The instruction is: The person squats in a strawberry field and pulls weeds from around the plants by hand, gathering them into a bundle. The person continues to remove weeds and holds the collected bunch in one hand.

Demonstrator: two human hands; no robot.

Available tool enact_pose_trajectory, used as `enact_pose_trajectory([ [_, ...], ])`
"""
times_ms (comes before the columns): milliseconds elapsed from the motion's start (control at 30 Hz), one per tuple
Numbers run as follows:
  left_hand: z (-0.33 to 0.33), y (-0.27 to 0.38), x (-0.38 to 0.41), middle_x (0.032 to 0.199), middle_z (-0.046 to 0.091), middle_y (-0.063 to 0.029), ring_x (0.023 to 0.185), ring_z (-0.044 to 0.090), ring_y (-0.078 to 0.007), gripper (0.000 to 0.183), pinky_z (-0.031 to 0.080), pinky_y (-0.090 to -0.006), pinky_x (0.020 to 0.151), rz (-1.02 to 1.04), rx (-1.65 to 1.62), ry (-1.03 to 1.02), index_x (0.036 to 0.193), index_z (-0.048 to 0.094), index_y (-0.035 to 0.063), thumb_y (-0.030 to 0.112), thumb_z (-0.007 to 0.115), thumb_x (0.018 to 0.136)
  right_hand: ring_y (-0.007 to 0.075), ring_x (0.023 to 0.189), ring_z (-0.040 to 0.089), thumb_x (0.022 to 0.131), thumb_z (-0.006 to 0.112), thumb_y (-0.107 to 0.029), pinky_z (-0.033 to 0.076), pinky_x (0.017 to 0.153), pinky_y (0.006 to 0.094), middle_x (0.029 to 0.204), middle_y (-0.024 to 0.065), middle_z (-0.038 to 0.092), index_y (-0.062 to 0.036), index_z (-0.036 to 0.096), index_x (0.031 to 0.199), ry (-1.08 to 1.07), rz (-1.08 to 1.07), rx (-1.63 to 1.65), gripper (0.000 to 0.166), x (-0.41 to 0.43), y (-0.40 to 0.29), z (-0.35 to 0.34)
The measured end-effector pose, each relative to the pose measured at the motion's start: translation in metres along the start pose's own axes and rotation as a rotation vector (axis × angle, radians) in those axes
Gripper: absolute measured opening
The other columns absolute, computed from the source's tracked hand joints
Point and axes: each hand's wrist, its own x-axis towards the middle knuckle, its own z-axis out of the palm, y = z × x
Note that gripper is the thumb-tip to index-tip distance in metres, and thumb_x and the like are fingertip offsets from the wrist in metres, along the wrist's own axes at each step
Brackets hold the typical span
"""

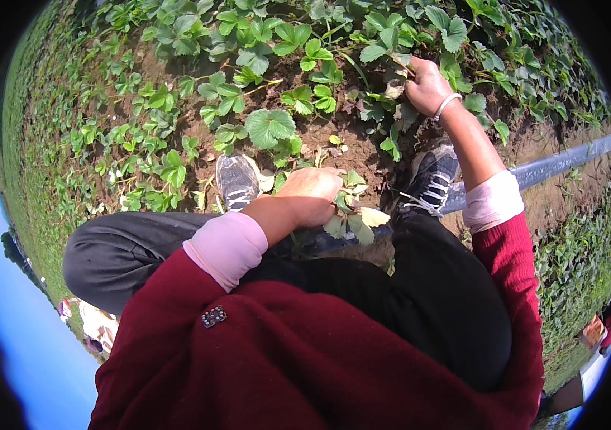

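My left hand (312,196) is closed around a bunch of picked strawberry leaves (355,217), some green and some pale and withered, which hang out to its right above a dark pipe. Farther forward and to the right, my right hand (428,86), with a white bangle (446,106) at the wrist, pinches a thin reddish leaf stalk (403,64) among the strawberry plants (391,38). A dry, curled leaf (394,89) lies just beside those fingers. Whether the stalk is still joined to its plant I cannot tell.
Strawberry plants (269,129) spread over brown soil (356,156) ahead. My shoes (237,180) stand in the bed. A dark pipe (552,164) runs along the bed's near side, passing by my right shoe (434,172). Other people appear small at the far left and right rims.
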Motion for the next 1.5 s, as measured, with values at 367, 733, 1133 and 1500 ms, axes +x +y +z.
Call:
enact_pose_trajectory([
  [367,0.015,0.017,-0.038,0.075,0.056,-0.0199,0.077,0.056,-0.0366,0.019,0.045,-0.0419,0.073,-0.037,-0.26,0.056,0.07,0.056,-0.0007,0.015,0.057,0.06,0.035,0.08,0.06,0.067,0.058,-0.008,0.049,0.071,0.0401,0.082,0.0176,0.061,-0.0002,0.055,0.084,-0.16,-0.14,-0.398,0.018,-0.058,-0.052,0.037],
  [733,-0.015,0.015,-0.079,0.073,0.056,-0.0203,0.072,0.055,-0.0376,0.019,0.045,-0.043,0.066,-0.135,-0.417,0.22,0.069,0.054,-0.0007,0.017,0.059,0.064,0.014,0.067,0.058,0.085,0.05,-0.013,0.051,0.053,0.0303,0.085,0.0044,0.061,-0.0043,0.058,0.098,0.026,0.218,1.039,0.018,-0.047,0.001,0.014],
  [1133,-0.001,0.013,-0.068,0.08,0.057,-0.0178,0.074,0.056,-0.0369,0.017,0.046,-0.0429,0.066,0.008,-0.364,0.284,0.072,0.056,0.0001,0.015,0.058,0.064,0.0349,0.085,0.058,0.067,0.056,-0.019,0.046,0.079,0.0373,0.081,0.0241,0.06,0.0023,0.061,0.079,-0.244,-0.189,-0.223,0.024,0.026,-0.065,0.051],
  [1500,-0.002,0.01,-0.067,0.078,0.056,-0.017,0.075,0.056,-0.0367,0.019,0.045,-0.0423,0.065,-0.061,-0.307,0.206,0.077,0.056,0.001,0.017,0.06,0.067,0.0177,0.058,0.056,0.076,0.055,-0.017,0.045,0.06,0.0304,0.062,0.0125,0.059,0.0037,0.06,0.071,-0.266,-0.019,0.69,0.022,0.002,-0.039,0.005],
])
